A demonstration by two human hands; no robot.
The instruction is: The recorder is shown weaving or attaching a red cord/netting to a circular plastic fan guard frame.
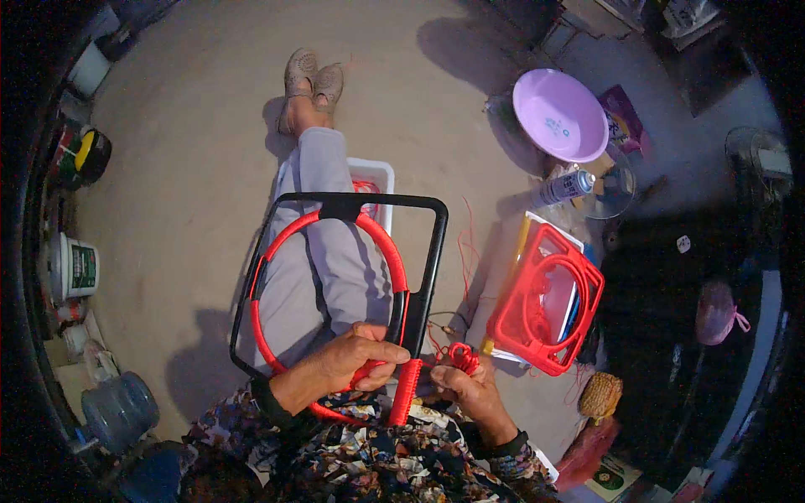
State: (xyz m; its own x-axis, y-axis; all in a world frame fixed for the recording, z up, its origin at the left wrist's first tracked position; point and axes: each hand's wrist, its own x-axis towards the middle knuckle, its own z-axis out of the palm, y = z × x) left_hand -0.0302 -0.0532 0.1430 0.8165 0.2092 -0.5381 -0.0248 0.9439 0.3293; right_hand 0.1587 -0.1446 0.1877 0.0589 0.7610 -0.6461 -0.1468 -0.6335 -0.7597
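Observation:
A black rectangular frame with rounded corners lies across my lap, with a ring fixed inside it. Red cord covers most of the ring, while some stretches stay black. My left hand is closed around the ring and the frame's right-hand side near its lower end. Below those fingers, a red cord wrapping covers part of the frame in tight coils. Just to the right, my right hand pinches a looped bundle of red cord.
A white bin holding red cord stands beside my legs. On the right, a finished-looking red frame rests on a box. Beyond it are a spray can and a purple basin. A water jug and white bucket stand left.

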